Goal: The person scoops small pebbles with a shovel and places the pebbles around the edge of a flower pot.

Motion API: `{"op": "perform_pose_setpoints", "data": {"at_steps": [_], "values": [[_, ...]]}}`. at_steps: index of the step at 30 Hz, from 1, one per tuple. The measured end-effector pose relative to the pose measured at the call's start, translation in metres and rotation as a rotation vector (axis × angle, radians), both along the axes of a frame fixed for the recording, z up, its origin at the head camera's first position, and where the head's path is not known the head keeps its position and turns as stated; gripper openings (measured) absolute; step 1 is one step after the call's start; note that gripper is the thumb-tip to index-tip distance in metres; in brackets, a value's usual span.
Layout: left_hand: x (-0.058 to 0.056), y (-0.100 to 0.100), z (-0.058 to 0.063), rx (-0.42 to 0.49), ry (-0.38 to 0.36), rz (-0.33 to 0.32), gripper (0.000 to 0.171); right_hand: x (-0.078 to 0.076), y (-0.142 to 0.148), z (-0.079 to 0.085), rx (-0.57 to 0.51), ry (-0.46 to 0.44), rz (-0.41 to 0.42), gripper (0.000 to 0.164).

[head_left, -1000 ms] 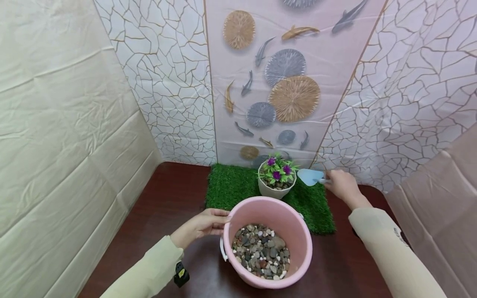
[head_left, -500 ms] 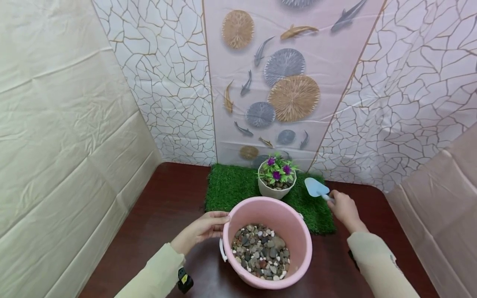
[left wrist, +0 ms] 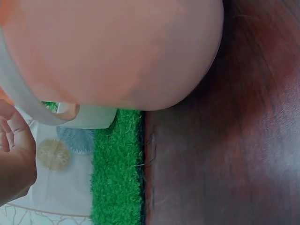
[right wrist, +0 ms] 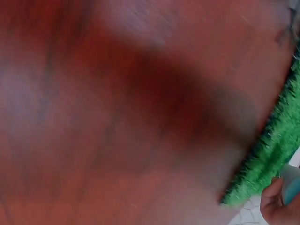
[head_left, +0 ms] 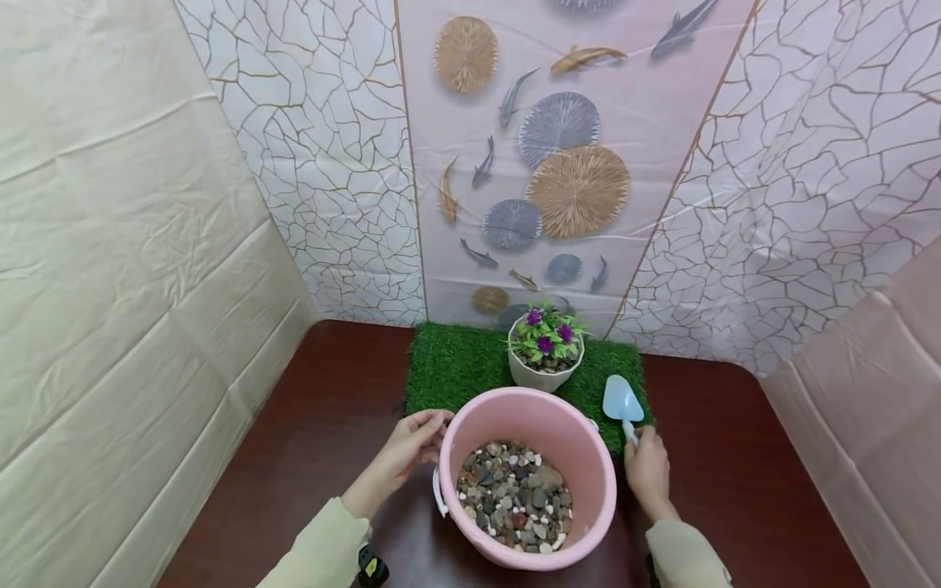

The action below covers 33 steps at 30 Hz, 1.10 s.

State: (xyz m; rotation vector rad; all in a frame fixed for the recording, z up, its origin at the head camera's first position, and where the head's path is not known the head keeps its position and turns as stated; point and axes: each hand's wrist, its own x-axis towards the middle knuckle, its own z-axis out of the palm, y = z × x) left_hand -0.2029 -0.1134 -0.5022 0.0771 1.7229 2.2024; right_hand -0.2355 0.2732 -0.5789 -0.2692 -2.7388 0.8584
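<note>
A pink bucket (head_left: 604, 490) with pebbles (head_left: 515, 494) lying in its bottom stands on the table in the head view. At its left rim is my left hand (head_left: 404, 453), fingers loosely bent beside the rim; whether they touch it is hard to tell. The left wrist view shows this hand (left wrist: 16, 154) near the bucket's white handle (left wrist: 28, 101). To the right of the bucket, my right hand (head_left: 648, 469) grips a light-blue trowel (head_left: 622, 400) by its handle, blade pointing away and over the turf. In the right wrist view only part of this hand (right wrist: 276, 204) shows.
Behind the bucket, a white pot (head_left: 540, 377) with a purple-flowered plant (head_left: 547, 333) stands on a green artificial turf mat (head_left: 456, 367). The dark wooden table (head_left: 331, 408) meets a patterned backdrop at the back, with cream cloth walls on both sides.
My right hand has drawn the trowel back from beside the pot, down toward the bucket's right side, turning its blade to point away. My left hand's fingers have loosened at the rim.
</note>
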Motion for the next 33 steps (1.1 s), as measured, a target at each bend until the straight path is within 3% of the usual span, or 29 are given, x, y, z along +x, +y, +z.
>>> {"op": "perform_pose_setpoints", "data": {"at_steps": [7, 18, 22, 27, 30, 33], "values": [[0.003, 0.0, 0.001, 0.049, -0.021, 0.024, 0.03, 0.006, -0.001, -0.018, 0.019, -0.007, 0.012, 0.022], [0.004, -0.003, 0.002, 0.105, -0.007, 0.045, 0.017, 0.009, -0.007, -0.027, 0.057, -0.028, 0.009, 0.021], [0.003, -0.003, 0.001, 0.135, 0.031, 0.18, 0.017, 0.012, -0.009, -0.022, 0.051, -0.054, 0.012, 0.027], [-0.001, -0.007, -0.004, 0.206, 0.161, 0.399, 0.021, 0.015, -0.008, -0.015, 0.053, -0.081, 0.026, 0.033], [-0.003, -0.012, -0.01, 0.179, 0.222, 0.472, 0.019, 0.018, -0.005, -0.01, 0.06, -0.034, 0.038, 0.027], [-0.007, -0.016, -0.017, 0.085, 0.317, 0.53, 0.019, 0.02, 0.0, -0.004, 0.074, 0.018, 0.056, 0.018]]}}
